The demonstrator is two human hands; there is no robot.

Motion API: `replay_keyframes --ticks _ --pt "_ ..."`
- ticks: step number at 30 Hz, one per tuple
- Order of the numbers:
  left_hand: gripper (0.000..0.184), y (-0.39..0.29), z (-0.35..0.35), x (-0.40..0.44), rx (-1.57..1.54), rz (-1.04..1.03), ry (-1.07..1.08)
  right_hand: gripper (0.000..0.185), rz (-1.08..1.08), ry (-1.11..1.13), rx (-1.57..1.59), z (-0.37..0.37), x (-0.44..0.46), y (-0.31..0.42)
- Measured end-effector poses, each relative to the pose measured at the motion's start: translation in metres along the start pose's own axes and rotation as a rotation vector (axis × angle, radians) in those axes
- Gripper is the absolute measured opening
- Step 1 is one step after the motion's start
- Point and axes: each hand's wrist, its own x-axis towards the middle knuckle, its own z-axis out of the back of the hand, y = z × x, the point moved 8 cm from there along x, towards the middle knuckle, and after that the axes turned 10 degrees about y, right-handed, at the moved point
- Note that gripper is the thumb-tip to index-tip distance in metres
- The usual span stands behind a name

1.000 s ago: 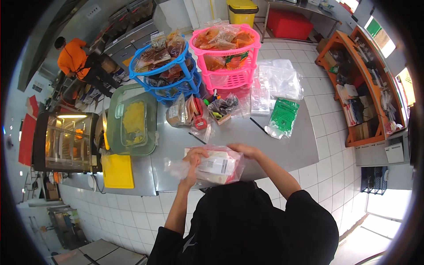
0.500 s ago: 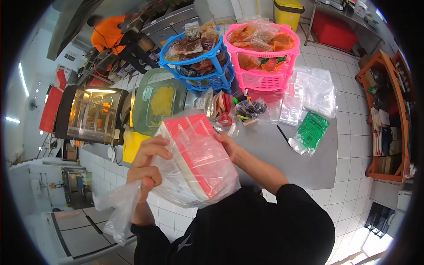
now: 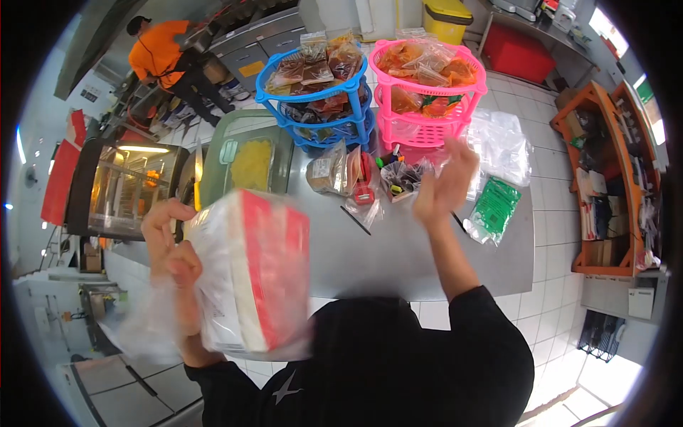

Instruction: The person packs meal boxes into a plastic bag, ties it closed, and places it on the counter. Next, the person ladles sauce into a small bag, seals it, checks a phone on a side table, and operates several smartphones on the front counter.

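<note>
My left hand is closed on a clear plastic bag with a red and white box inside, held tilted at the table's left front; motion blurs it. The bag's loose end hangs below that hand. My right hand, somewhat blurred, is raised over the table with its fingers apart and nothing visible in them. Nearest to it are a cluster of small dark packets, clear plastic bags and a green packet. A red tool-like item lies among small bags.
A blue basket stand and a pink basket stand hold bagged food at the table's back. A green-lidded container and a glass display warmer stand left. A person in orange works behind. Orange shelving stands right.
My right hand has let go of the bagged box and moved right, over the table. My left hand has carried the box left and turned it more upright.
</note>
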Motion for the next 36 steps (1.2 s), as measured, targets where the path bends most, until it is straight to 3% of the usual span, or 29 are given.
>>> replay_keyframes --ticks 1,2,4,5,7,10,13,14,18,19,22,25,27,34,36 --pt "0.040 0.014 0.000 -0.011 0.064 0.117 0.013 0.046 0.003 0.028 -0.010 -0.011 0.029 -0.029" --pt "0.029 0.029 -0.001 -0.022 0.128 0.232 0.035 0.040 -0.137 0.381 -0.109 -0.053 0.039 -0.070" --pt "0.016 0.046 -0.032 -0.041 0.386 0.084 0.346 0.032 -0.304 1.008 -0.334 -0.117 0.000 -0.153" --pt "0.020 0.057 -0.045 -0.054 0.280 0.017 0.468 0.028 -0.325 1.290 -0.483 -0.136 -0.030 -0.181" --pt "0.021 0.142 -0.068 -0.099 0.104 0.062 0.541 0.027 -0.408 1.601 -0.707 -0.161 -0.069 -0.214" --pt "0.021 0.236 -0.119 -0.146 -0.255 0.163 0.539 0.030 -0.321 1.647 -0.775 -0.171 -0.078 -0.216" --pt "0.023 0.223 -0.169 -0.132 -0.415 -0.206 0.542 0.020 -0.293 1.672 -0.829 -0.176 -0.082 -0.216" --pt "0.014 0.218 -0.196 -0.131 -0.522 -0.143 0.652 0.021 -0.289 1.663 -0.843 -0.177 -0.083 -0.216" --pt "0.018 0.150 -0.279 -0.147 -0.199 -0.577 0.943 0.025 -0.284 1.649 -0.814 -0.176 -0.080 -0.207" --pt "0.010 0.147 -0.288 -0.150 -0.111 -0.695 0.895 0.026 -0.285 1.648 -0.787 -0.175 -0.078 -0.206" --pt "0.014 0.156 -0.291 -0.152 -0.081 -0.618 0.819 0.026 -0.283 1.599 -0.753 -0.174 -0.081 -0.206" --pt "0.022 0.165 -0.277 -0.159 -0.051 -0.396 0.648 0.024 -0.197 1.651 -0.692 -0.174 -0.088 -0.203" --pt "0.024 0.169 -0.281 -0.168 -0.056 -0.348 0.599 0.022 -0.281 1.635 -0.823 -0.176 -0.090 -0.209" --pt "0.030 0.183 -0.280 -0.178 0.165 -0.316 0.564 0.019 -0.372 1.527 -0.722 -0.165 -0.066 -0.194" --pt "0.029 0.183 -0.272 -0.176 0.200 -0.299 0.530 0.019 -0.351 1.396 -0.686 -0.146 -0.046 -0.173"
